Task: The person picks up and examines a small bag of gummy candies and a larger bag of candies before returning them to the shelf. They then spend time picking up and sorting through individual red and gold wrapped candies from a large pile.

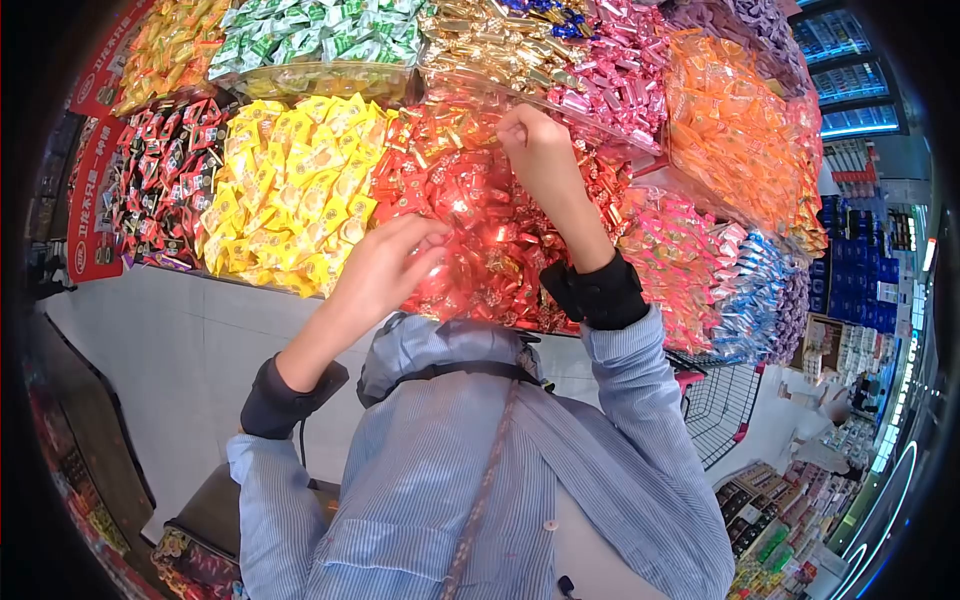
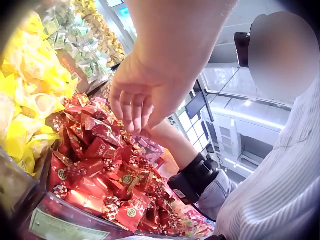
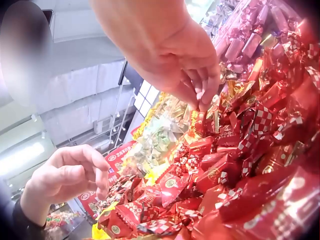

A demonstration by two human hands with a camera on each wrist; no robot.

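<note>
My right hand [image 1: 540, 150] is over the far part of the red candy heap, its fingers bent down. In the right wrist view its thumb and fingertips pinch the top of a red-and-gold wrapped candy [image 3: 198, 120], part of which the fingers hide. Loosely curled and holding nothing, my left hand [image 1: 385, 265] hovers above the near left side of the red wrapped candies [image 1: 450, 185]. Glossy red wrappers with checkered ends [image 2: 90, 187] lie below it in the left wrist view.
Yellow-wrapped candies [image 1: 290, 190] border the red ones on the left, pink ones [image 1: 670, 240] on the right. Behind are gold candies [image 1: 490, 45] and green-and-white packets [image 1: 320, 35]. A clear bin wall [image 2: 70, 220] edges the heap. A shopping cart [image 1: 725, 400] stands at the right.
</note>
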